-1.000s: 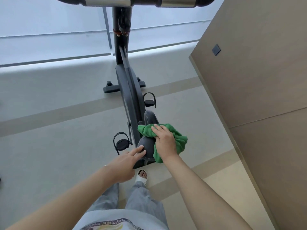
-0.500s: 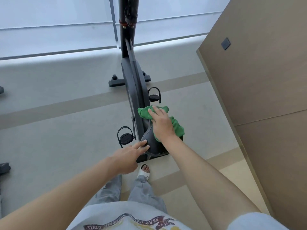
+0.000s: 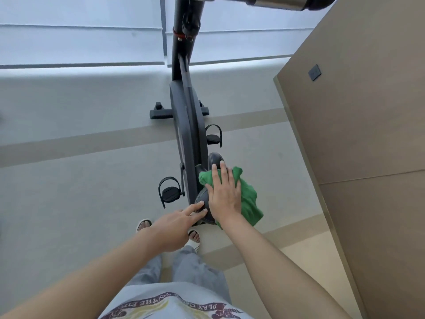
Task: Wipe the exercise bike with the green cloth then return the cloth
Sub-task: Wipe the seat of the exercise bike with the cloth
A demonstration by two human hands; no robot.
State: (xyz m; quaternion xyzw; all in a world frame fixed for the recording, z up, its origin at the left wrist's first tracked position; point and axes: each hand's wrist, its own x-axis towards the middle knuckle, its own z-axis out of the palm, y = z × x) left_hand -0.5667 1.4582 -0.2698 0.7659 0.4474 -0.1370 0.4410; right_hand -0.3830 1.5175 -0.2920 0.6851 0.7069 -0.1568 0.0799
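A dark grey exercise bike (image 3: 187, 125) stands in front of me, its handlebar (image 3: 276, 1) at the top of the view. The black saddle (image 3: 212, 161) is mostly covered by the green cloth (image 3: 249, 199), which hangs over its right side. My right hand (image 3: 224, 194) presses flat on the cloth with straight fingers. My left hand (image 3: 177, 224) touches the saddle's rear left edge with two extended fingertips.
A tall beige panel wall (image 3: 356, 157) rises close on the right. Both pedals (image 3: 170, 192) stick out from the bike's sides. The bike's front stabiliser bar (image 3: 161, 113) lies across the grey floor. My sandalled feet (image 3: 143, 224) stand just behind the saddle.
My right hand has slid the cloth back and forth along the saddle, and it now sits further toward the rear. My left hand has kept its fingertips on the saddle's edge.
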